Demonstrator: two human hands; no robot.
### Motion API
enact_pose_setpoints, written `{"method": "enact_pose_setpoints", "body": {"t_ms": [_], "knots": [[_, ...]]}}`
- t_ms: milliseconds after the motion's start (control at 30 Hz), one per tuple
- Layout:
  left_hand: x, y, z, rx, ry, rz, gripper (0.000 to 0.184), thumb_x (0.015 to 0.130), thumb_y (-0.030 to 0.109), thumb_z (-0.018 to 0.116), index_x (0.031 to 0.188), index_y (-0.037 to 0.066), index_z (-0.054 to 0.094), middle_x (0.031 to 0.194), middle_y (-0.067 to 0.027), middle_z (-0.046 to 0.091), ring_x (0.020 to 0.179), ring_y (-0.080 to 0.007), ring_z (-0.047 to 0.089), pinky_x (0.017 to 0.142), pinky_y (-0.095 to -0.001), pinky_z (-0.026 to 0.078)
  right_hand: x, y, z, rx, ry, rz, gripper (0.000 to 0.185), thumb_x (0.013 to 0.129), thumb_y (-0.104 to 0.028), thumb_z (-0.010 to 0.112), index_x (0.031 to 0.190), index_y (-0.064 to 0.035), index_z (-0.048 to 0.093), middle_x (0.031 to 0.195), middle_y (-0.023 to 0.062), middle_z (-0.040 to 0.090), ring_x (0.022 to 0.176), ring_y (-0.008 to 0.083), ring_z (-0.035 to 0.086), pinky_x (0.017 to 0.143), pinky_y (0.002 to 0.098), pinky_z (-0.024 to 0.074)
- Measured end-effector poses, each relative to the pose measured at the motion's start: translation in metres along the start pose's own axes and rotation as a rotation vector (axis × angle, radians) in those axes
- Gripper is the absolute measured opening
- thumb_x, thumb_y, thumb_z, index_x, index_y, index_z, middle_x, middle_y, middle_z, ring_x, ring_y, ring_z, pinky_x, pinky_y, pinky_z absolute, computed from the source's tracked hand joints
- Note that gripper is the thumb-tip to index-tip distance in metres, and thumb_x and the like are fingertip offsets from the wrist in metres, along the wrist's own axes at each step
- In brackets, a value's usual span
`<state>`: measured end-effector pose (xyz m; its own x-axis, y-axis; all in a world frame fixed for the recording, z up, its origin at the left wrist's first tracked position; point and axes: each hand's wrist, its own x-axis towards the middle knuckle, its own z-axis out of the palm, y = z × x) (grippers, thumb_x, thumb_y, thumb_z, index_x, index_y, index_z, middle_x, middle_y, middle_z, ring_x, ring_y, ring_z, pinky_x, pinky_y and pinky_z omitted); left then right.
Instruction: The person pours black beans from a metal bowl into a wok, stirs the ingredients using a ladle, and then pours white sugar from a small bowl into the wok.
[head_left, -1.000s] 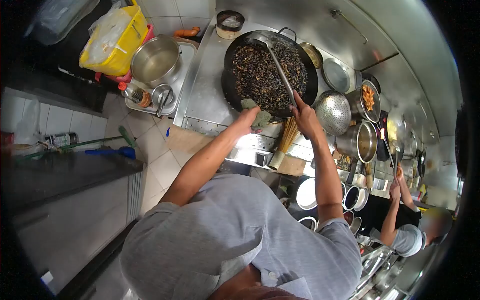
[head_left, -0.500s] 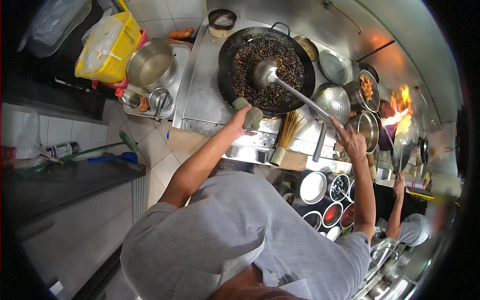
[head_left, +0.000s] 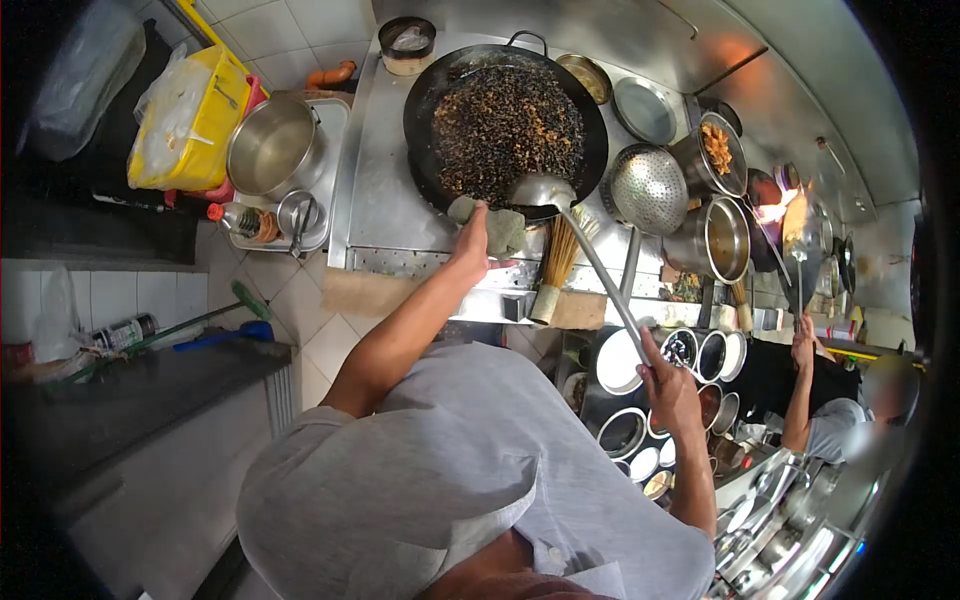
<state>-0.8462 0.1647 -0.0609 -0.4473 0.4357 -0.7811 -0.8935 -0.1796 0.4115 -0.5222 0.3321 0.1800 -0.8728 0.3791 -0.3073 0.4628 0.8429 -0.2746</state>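
Observation:
A black wok holds a dark, grainy mix with lighter brown bits. My left hand is closed on a grey-green cloth at the wok's near rim. Lower right, my right hand grips the end of a long metal ladle. The ladle's bowl rests at the wok's near edge, against the mix. A bamboo brush lies just below the wok, between my hands.
Right of the wok are a perforated strainer, a pot and seasoning containers. A co-worker works at a flaming wok far right. Left stand a steel pot and a yellow basket.
The ladle's bowl has come from the wok's middle to its near edge, and my right hand has drawn back toward my body. The co-worker's flame is smaller.

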Motion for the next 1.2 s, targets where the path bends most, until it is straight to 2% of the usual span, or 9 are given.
{"method": "enact_pose_setpoints", "body": {"t_ms": [100,133,367,433,533,633,800,967,1200], "knots": [[0.016,0.001,0.006,0.007,0.022,0.026,0.038,0.099,0.047,0.058,0.123,0.018,0.059,0.114,-0.0068,0.069,0.1,-0.0265,0.068,0.073,-0.0542,0.057,0.016,-0.02,0.023,-0.086,-0.1,0.096,0.069,0.098,-0.014,0.062,0.16,-0.0266,0.033,0.079,0.0261,0.069,0.073,0.045,0.068,0.064,0.0537,0.0513],[0.022,-0.002,0.007,-0.056,0.032,0.059,0.025,0.098,0.035,0.059,0.114,0.017,0.06,0.102,-0.006,0.069,0.087,-0.0251,0.068,0.064,-0.0491,0.056,0.029,-0.022,0.04,-0.226,-0.158,0.14,0.075,0.099,-0.017,0.061,0.162,-0.0296,0.023,0.075,0.0247,0.069,0.069,0.0436,0.069,0.062,0.0555,0.0519],[0.03,-0.007,0.01,-0.038,0.108,0.036,0.034,0.095,0.04,0.065,0.118,0.015,0.06,0.105,-0.0089,0.069,0.09,-0.0279,0.068,0.068,-0.0536,0.056,0.099,-0.045,0.129,0.046,0.099,0.047,0.074,0.1,-0.015,0.056,0.163,-0.0284,0.02,0.081,0.0314,0.067,0.073,0.0478,0.068,0.062,0.0585,0.0503],[0.029,-0.005,0.01,0.003,0.133,0.038,0.034,0.095,0.041,0.064,0.118,0.015,0.06,0.108,-0.0095,0.069,0.09,-0.0288,0.068,0.068,-0.0536,0.056,0.099,-0.033,0.123,0.035,0.217,-0.071,0.067,0.101,-0.014,0.056,0.162,-0.0253,0.029,0.071,0.0234,0.067,0.061,0.0364,0.067,0.055,0.0495,0.0502],[0.021,0.0,0.011,0.01,0.099,0.01,0.034,0.095,0.04,0.064,0.118,0.016,0.06,0.109,-0.0093,0.068,0.091,-0.0286,0.067,0.069,-0.0533,0.057,0.082,-0.047,0.058,0.687,-0.009,0.216,0.053,0.105,-0.018,0.054,0.157,-0.021,0.043,0.065,-0.0039,0.041,0.055,0.0065,0.037,0.049,0.028,0.0366],[0.009,0.004,0.018,0.008,0.083,0.0,0.034,0.098,0.041,0.058,0.123,0.018,0.058,0.114,-0.0063,0.068,0.1,-0.0274,0.064,0.086,-0.0568,0.05,0.09,-0.054,0.037,0.612,0.046,0.313,0.054,0.105,-0.018,0.053,0.158,-0.0212,0.042,0.068,0.0047,0.048,0.061,0.0119,0.045,0.058,0.0335,0.0438],[0.013,0.002,0.014,0.017,0.08,-0.007,0.034,0.097,0.041,0.059,0.122,0.018,0.06,0.113,-0.007,0.068,0.099,-0.0277,0.065,0.086,-0.0569,0.051,0.188,-0.02,0.064,0.411,0.323,0.072,0.057,0.106,-0.028,0.051,0.16,-0.0239,0.036,0.072,0.0182,0.063,0.055,0.0212,0.057,0.055,0.037,0.0487],[0.014,0.004,0.012,0.018,0.05,-0.002,0.032,0.098,0.04,0.058,0.118,0.016,0.062,0.111,-0.0072,0.069,0.098,-0.0275,0.065,0.085,-0.0565,0.05,0.243,-0.021,0.096,0.77,0.101,0.153,0.06,0.107,-0.027,0.051,0.162,-0.0261,0.029,0.069,0.0088,0.06,0.049,0.0185,0.056,0.047,0.0372,0.0472],[0.013,0.005,0.014,0.042,0.03,-0.024,0.032,0.099,0.04,0.055,0.12,0.016,0.062,0.113,-0.007,0.069,0.098,-0.0268,0.065,0.087,-0.0563,0.05,0.2,-0.048,0.068,1.429,-0.322,0.326,0.062,0.108,-0.024,0.05,0.162,-0.0335,0.022,0.061,-0.0044,0.038,0.041,0.0074,0.036,0.037,0.0255,0.0345]]}}
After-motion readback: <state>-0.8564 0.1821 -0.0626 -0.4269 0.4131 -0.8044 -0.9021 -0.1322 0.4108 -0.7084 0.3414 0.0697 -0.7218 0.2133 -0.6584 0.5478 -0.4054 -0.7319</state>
